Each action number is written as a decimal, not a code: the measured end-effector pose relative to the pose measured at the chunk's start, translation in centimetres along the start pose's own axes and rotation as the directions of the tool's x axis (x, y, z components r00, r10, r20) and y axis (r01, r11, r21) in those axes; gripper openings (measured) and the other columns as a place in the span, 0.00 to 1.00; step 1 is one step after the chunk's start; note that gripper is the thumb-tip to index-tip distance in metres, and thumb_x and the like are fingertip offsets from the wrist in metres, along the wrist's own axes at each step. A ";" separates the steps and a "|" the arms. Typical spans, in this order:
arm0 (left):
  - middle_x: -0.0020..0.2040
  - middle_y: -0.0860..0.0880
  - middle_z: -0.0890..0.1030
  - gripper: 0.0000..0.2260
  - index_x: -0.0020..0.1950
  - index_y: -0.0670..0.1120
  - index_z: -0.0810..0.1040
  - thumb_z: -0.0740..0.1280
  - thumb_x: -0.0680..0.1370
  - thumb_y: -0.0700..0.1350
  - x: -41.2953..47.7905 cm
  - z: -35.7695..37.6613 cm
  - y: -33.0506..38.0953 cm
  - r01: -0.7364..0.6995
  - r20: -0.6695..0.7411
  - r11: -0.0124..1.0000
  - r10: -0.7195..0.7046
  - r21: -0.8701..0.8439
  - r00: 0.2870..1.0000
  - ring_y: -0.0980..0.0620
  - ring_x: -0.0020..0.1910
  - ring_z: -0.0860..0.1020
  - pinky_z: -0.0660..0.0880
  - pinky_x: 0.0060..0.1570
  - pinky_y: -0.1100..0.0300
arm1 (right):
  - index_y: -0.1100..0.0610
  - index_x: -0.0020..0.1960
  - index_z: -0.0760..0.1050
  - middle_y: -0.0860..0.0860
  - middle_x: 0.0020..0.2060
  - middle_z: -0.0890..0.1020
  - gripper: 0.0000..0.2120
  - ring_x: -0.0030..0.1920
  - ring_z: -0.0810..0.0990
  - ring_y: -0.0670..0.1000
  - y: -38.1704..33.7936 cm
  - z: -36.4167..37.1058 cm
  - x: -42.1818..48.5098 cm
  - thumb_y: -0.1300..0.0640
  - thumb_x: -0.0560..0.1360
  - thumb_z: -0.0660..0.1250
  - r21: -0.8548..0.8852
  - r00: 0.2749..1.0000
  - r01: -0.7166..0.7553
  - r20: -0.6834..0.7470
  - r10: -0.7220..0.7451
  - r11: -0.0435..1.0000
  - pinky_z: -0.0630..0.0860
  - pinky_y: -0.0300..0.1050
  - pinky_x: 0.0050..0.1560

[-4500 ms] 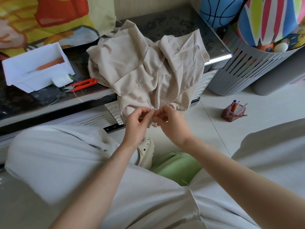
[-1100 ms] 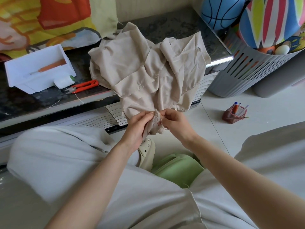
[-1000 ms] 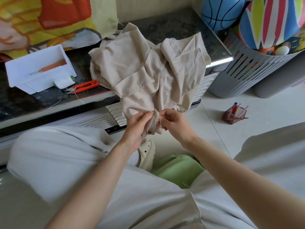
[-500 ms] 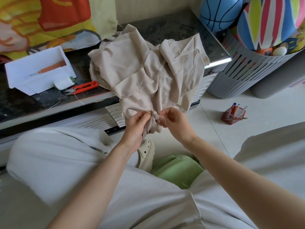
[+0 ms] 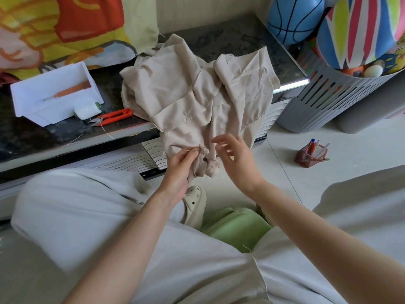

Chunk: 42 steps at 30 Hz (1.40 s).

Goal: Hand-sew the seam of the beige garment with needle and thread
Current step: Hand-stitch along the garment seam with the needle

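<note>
Beige garment (image 5: pixel 186 95) lies heaped on the dark worktop (image 5: pixel 236 38) and spills over its front edge, so that the lowest bunched fold hangs down to the left grip (image 5: pixel 178 170). That grip is clamped on the fold, thumb and fingertips pinching the gathered seam edge, and a thin needle (image 5: pixel 191 150) shows across the fingertips, pointing into the cloth. The right grip (image 5: pixel 237 161) is just to the right of the fold, with the fingers apart and loosely spread, holding nothing; it is blurred, and whether a fingertip brushes the cloth I cannot tell. Up and to the left of the left grip, on the worktop, are orange snips (image 5: pixel 114 116), a white spool of thread (image 5: pixel 86 111) just beside them, and a white box (image 5: pixel 54 93) behind the spool. Well to the right of the right grip a red pen holder (image 5: pixel 310 156) stands on the floor, and beyond it a grey slotted basket (image 5: pixel 324 102) holds balls. Below both grips are a beige clog (image 5: pixel 194 205) and a green stool (image 5: pixel 236 227).
</note>
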<state>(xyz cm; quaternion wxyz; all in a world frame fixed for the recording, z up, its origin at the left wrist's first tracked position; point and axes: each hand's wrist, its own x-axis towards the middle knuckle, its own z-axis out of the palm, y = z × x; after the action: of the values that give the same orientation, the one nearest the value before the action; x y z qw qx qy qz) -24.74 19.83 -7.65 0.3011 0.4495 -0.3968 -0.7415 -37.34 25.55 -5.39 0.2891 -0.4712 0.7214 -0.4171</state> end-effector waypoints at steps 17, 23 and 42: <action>0.23 0.51 0.70 0.11 0.38 0.41 0.70 0.59 0.81 0.39 -0.7 0.6 0.4 -0.090 0.087 0.984 0.078 0.151 0.993 0.56 0.24 0.69 0.67 0.27 0.68 | 0.57 0.45 0.76 0.47 0.43 0.73 0.01 0.47 0.72 0.52 -1.6 0.5 -0.2 0.62 0.76 0.66 -0.109 0.966 0.249 -0.040 -0.254 0.962 0.67 0.32 0.49; 0.25 0.51 0.67 0.11 0.38 0.43 0.72 0.60 0.81 0.39 0.8 -0.6 -0.6 -0.090 0.013 0.958 0.090 0.271 0.996 0.51 0.27 0.66 0.66 0.33 0.59 | 0.50 0.43 0.66 0.48 0.39 0.81 0.10 0.46 0.79 0.52 -2.7 -0.1 0.3 0.63 0.79 0.59 0.151 0.986 0.150 -0.095 -0.137 0.977 0.75 0.50 0.50; 0.36 0.50 0.70 0.08 0.46 0.46 0.72 0.56 0.82 0.42 2.3 0.4 6.1 -0.355 0.139 0.862 0.326 0.362 0.935 0.57 0.36 0.72 0.71 0.45 0.61 | 0.53 0.45 0.65 0.50 0.35 0.75 0.09 0.33 0.75 0.44 -8.8 -4.4 7.4 0.64 0.81 0.54 0.383 0.968 0.244 -0.146 -0.203 0.891 0.75 0.38 0.38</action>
<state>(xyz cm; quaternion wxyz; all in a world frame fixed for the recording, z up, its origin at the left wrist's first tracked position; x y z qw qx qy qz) -25.53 15.03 -3.24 0.3195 0.3948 -0.6169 -0.6012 -39.91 18.37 4.29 0.2916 -0.4606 0.5762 -0.6090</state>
